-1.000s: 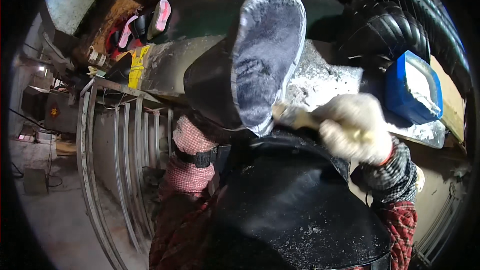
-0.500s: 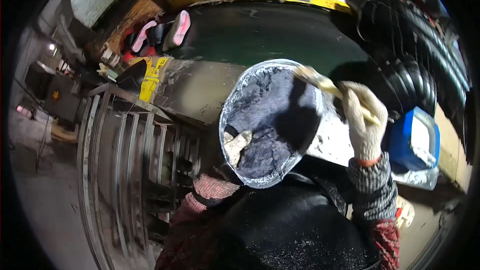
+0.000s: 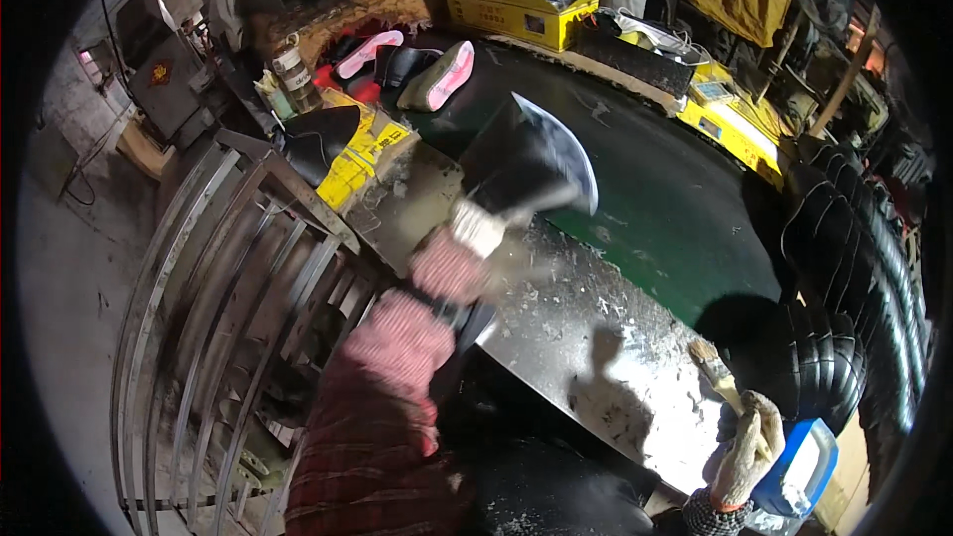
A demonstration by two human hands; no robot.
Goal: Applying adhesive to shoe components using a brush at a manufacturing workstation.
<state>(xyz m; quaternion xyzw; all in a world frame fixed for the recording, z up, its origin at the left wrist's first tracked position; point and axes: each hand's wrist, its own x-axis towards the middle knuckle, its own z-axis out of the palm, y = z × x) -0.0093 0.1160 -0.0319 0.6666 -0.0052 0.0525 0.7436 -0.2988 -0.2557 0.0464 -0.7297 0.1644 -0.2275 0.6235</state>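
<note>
My left hand, in a pale glove, grips the lower end of a black fleece-lined boot upper, held out over the far side of the bench. Motion blurs the piece; its flared rim is whitish and faces up and right. The fuzzy grey lining is mostly turned away. In my right hand, also gloved, is a wooden-handled paintbrush with tan bristles pointing up and left. Close beside that hand stands a blue container with white material in it.
White smears cover the metal bench edge. Behind it stretches a dark green surface. Stacked black curved pieces stand at right. Pink-faced soles lie at the far left, yellow boxes at the back. A metal rack is at left.
My left hand has carried the boot upper forward from close to my body, over the bench. My right hand, with the brush, has dropped away from its rim, lower right. The view has turned.
</note>
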